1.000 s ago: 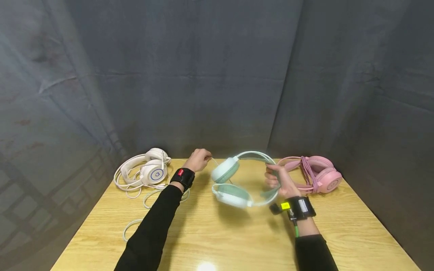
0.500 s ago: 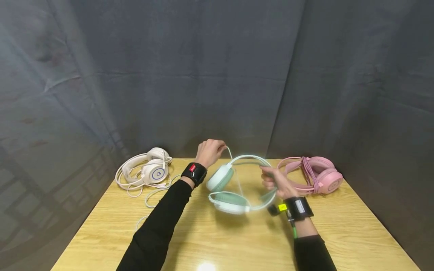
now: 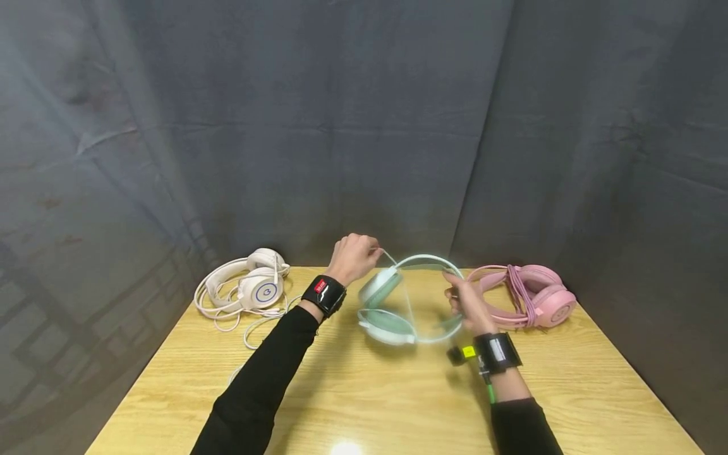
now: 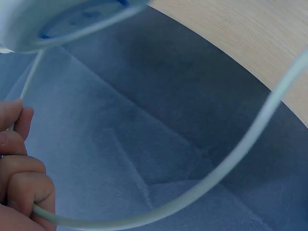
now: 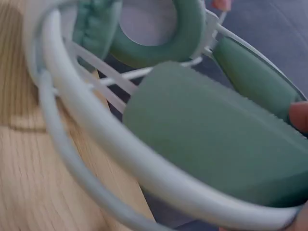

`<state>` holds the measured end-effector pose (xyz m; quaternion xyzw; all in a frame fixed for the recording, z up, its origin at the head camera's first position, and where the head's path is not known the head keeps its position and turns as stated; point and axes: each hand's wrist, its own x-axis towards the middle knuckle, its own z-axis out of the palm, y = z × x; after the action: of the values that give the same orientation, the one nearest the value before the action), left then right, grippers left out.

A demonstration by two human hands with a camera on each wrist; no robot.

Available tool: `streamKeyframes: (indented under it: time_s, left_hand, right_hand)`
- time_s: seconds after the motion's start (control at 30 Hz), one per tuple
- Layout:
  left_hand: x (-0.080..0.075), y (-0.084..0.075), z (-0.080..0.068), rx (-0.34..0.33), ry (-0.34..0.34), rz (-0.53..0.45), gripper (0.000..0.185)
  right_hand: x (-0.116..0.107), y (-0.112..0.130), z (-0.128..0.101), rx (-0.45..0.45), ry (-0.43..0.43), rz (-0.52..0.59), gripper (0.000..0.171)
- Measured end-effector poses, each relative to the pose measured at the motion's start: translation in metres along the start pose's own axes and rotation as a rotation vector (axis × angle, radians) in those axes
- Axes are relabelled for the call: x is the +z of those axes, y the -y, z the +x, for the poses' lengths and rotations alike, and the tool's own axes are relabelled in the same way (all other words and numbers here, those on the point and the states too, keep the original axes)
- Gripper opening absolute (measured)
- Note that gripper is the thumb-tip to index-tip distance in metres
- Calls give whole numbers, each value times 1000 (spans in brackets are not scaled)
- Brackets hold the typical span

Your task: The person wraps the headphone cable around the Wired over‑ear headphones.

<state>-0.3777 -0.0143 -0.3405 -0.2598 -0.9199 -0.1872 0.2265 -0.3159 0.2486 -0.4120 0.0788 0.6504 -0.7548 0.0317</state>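
Observation:
A mint green headset (image 3: 398, 303) is held above the wooden table (image 3: 364, 404). My right hand (image 3: 463, 300) grips its headband on the right side; in the right wrist view the green padding (image 5: 216, 139) and pale band (image 5: 96, 130) fill the frame. My left hand (image 3: 354, 256) is raised behind the left ear cup and pinches the headset's thin pale cable (image 3: 405, 297), which runs down across the band. In the left wrist view the curled fingers (image 4: 19, 178) hold the cable (image 4: 231, 163) as it loops away.
A white headset (image 3: 250, 287) with loose cable lies at the table's back left. A pink headset (image 3: 529, 294) with cable wound round it lies at the back right. Dark cloth walls (image 3: 364, 126) close in the back and sides.
My left hand rose from beside the ear cup and moved right, drawing the cable up and over the headset. The headset shifted slightly in my right hand.

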Motion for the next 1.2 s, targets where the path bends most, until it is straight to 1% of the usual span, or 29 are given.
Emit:
streamKeyframes:
  time_s: [0.07, 0.17, 0.2, 0.27, 0.4, 0.5, 0.6, 0.7, 0.8, 0.97, 1.1, 1.2]
  left_hand:
    - [-1, -5, 0, 6, 12, -23, 16]
    - [-3, -11, 0, 2, 24, -63, 17]
    - [-4, -13, -1, 0, 28, -81, 17]
    - [-4, -18, -2, -5, 34, -124, 18]
    - [-4, -28, -7, 19, 53, -220, 20]
    - [-3, -37, -14, 44, 89, -281, 22]
    - [-2, -42, -23, 63, 120, -299, 24]
    - [2, -45, -32, 90, 131, -295, 22]
    - [7, -49, -40, 139, 120, -272, 22]
    - [17, -54, -53, 232, 92, -233, 20]
    - [26, -57, -65, 286, 79, -211, 15]
    - [31, -58, -73, 315, 78, -173, 15]
  right_hand:
    - [2, 0, -1, -28, -81, -37, 30]
    - [3, 0, -3, -68, -144, -78, 35]
    - [3, -1, -3, -77, -160, -70, 39]
    - [3, -1, -4, -95, -179, -37, 43]
    - [7, -1, -4, -107, -233, 71, 48]
    - [10, -1, -4, -116, -300, 150, 46]
    - [11, -1, -3, -140, -346, 234, 41]
    - [10, -2, -2, -153, -370, 312, 33]
    - [9, -2, -1, -161, -401, 386, 27]
    - [7, -2, 1, -163, -445, 471, 27]
    - [5, -3, 2, -147, -441, 512, 27]
    - [5, -2, 2, -133, -413, 553, 28]
